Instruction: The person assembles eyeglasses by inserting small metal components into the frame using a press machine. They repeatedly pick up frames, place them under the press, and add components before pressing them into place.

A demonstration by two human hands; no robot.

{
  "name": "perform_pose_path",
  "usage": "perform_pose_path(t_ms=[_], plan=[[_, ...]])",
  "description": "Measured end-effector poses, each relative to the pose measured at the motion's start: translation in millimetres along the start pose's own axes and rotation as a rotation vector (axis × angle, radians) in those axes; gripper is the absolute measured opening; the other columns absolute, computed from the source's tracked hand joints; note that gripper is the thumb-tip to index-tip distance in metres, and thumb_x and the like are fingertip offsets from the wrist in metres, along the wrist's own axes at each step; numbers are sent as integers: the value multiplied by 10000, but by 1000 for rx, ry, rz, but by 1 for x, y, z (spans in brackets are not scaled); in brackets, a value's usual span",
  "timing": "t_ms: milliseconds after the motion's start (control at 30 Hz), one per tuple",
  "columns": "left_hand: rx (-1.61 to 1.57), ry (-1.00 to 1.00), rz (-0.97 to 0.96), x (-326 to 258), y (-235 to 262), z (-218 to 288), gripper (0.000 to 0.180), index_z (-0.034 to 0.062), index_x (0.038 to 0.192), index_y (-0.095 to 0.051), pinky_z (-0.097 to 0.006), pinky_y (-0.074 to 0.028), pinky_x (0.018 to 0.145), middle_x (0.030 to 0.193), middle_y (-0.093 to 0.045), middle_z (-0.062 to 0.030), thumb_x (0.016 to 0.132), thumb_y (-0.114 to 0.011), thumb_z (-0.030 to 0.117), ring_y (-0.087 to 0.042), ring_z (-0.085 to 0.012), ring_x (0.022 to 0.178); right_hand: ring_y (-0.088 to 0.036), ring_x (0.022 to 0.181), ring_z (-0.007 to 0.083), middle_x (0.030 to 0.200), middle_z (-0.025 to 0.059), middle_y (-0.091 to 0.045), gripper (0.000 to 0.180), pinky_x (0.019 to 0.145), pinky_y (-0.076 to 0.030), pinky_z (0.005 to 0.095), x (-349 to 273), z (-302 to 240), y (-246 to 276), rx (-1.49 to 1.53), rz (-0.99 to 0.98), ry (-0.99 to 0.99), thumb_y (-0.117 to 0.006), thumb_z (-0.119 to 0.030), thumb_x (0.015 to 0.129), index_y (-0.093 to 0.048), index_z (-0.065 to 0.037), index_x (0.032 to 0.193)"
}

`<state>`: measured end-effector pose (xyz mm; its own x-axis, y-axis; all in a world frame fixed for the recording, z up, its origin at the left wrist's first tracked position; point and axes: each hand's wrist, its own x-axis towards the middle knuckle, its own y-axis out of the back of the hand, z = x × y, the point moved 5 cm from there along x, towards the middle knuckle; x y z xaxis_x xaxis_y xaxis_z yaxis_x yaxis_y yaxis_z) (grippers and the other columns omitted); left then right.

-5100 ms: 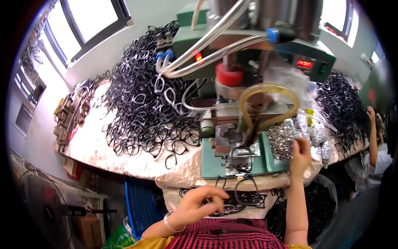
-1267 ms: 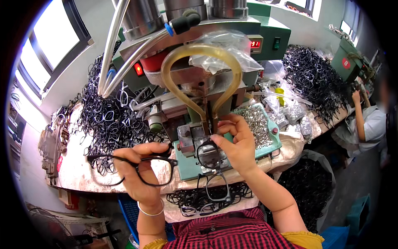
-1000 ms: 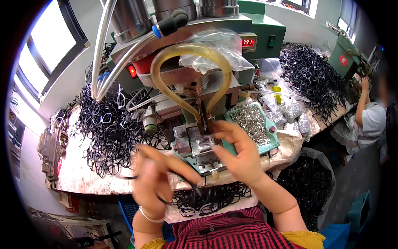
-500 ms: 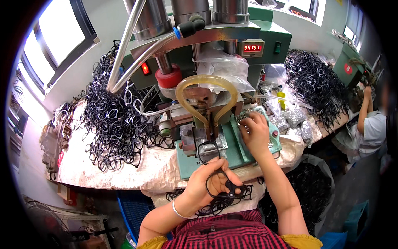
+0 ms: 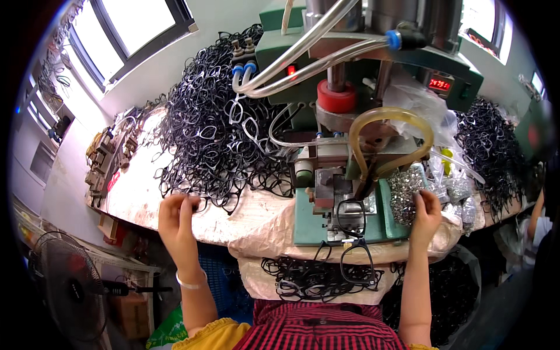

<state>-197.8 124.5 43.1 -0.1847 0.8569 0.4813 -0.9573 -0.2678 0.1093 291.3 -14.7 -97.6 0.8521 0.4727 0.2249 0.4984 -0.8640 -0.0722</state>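
A black eyeglass frame (image 5: pixel 366 249) hangs at the front of the press, one rim at the metal fixture (image 5: pixel 349 217) and the other over the bench edge, with neither hand on it. My left hand (image 5: pixel 178 230) is at the near left edge of a large heap of dark eyeglass frames (image 5: pixel 204 128). Its fingers are curled together, and what they grip is unclear. On the right, my right hand (image 5: pixel 427 217) is beside a green tray (image 5: pixel 396 231) of small shiny metal parts (image 5: pixel 402 195). Thumb and fingers are pinched; anything between them is too small to make out.
The green press (image 5: pixel 455 67) has a red collar (image 5: pixel 336 96), clear hoses (image 5: pixel 303 64) and a yellowish looped tube (image 5: pixel 429 125). More black frames (image 5: pixel 315 277) lie on the cloth before me. Small bags of parts (image 5: pixel 458 189) sit right; a fan (image 5: pixel 73 289) stands lower left.
My left hand has let go of the eyeglass frame and moved left to the heap. My right hand has drawn back from over the metal parts to the tray's side. The view has shifted left.
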Motion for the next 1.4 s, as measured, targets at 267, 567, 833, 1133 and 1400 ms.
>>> perform_pose_path(t_ms=[267,567,833,1133,1400], plan=[[1117,-206,-290,46,-75,-134,213,53,960,-653,-436,-500,803,1026,-553,-144,776,-734,124,-585,-339,965,-623,857,88,937,22,-698,113,794,-489,233,9,-23,-24,-44,-155,22,-678,-20,912,-701,6,1019],[716,-284,-342,-7,-97,-134,163,20,927,-655,-418,-489,767,957,-583,-153,774,-659,-37,-594,-357,879,-653,853,161,900,71,-699,110,794,-499,290,-34,-53,46,-484,-13,199,-690,4,853,-716,14,960],[436,-394,-95,5,-104,-97,78,-2,1004,-592,-343,-490,747,955,-615,-137,986,-587,74,-600,-280,823,-680,824,253,870,115,-701,121,772,-517,335,-30,-119,-91,-117,-436,364,-717,-32,761,-717,-20,881],[-772,7,-283,-29,-125,12,299,72,984,-427,-359,-507,742,817,-631,-173,1094,-328,332,-599,-248,705,-654,959,146,1072,112,-651,377,871,-507,274,-51,-98,-112,268,-452,141,-691,33,863,-500,27,1189],[-532,-239,-288,-15,-160,117,242,36,995,-404,-350,-525,809,881,-683,-253,1082,-292,233,-658,-245,796,-644,1063,172,1175,134,-644,488,973,-477,312,-72,-109,-120,480,-423,-31,-661,44,877,-444,31,1314]])
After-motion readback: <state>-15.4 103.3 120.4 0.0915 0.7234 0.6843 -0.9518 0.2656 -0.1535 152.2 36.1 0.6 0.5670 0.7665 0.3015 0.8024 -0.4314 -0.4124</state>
